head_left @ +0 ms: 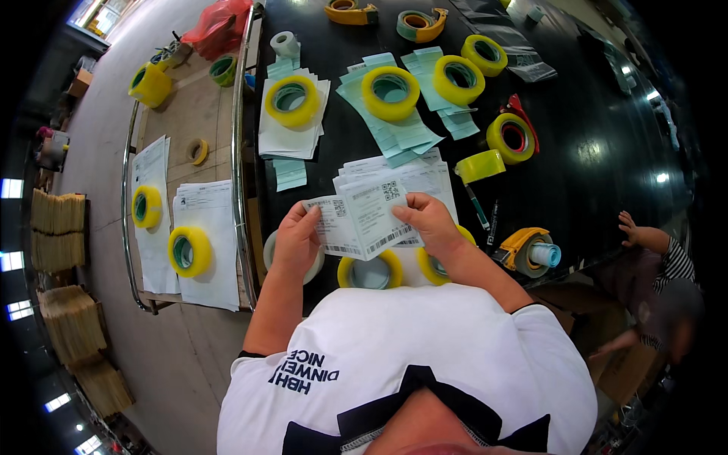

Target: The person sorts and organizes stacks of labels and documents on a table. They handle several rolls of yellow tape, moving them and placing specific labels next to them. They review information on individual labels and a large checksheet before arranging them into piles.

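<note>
My left hand [298,230] pinches a white printed label sheet [331,230] by its left edge. A second label sheet [374,220], with a square code and a barcode, is gripped at its right edge by my right hand [434,224]. The two sheets overlap in the middle, held up above a pile of printed papers [434,182] on the black table. Close to my chest, one yellow-rimmed tape roll [392,267] lies below the sheets, and another tape roll [430,267] is partly covered by my right hand.
Several yellow tape rolls [390,94] weigh down paper stacks across the black table [584,144]. A pen [477,206] and an orange tape dispenser [523,246] lie to the right. At left stands a metal-railed cart [238,144] with papers. Another person's hand [635,231] rests by the right edge.
</note>
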A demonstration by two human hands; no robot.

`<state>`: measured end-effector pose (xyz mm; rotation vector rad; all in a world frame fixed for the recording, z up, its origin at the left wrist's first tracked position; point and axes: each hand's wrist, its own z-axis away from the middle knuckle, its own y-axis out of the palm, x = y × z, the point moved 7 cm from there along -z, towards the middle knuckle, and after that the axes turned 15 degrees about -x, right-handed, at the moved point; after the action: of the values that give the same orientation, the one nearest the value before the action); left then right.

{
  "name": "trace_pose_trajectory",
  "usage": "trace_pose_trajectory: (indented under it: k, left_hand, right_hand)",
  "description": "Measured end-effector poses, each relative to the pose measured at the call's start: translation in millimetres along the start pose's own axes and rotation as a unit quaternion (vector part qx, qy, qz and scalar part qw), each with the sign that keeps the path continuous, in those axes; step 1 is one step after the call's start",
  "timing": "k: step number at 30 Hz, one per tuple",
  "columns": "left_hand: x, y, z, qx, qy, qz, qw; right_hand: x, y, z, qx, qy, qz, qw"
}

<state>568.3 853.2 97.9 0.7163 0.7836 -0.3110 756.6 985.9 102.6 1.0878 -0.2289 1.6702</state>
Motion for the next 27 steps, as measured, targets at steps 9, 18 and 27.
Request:
trace_pose_trajectory:
  k: [9,18,27]
  left_hand:
    - [-24,-56,34,-0.130,0.030,-0.267,0.954]
    - [-24,-51,72,-0.072,-0.018,-0.234,0.969]
    - [-24,-2,114,0.181,-0.054,-0.288,0.939]
  right_hand:
    - [-33,-10,29,-0.041,0.065,0.027,0.997]
    - [-39,-9,60,-0.030,0.006,0.225,0.974]
    - [65,-87,148,-0.208,-0.427,0.338,0.813]
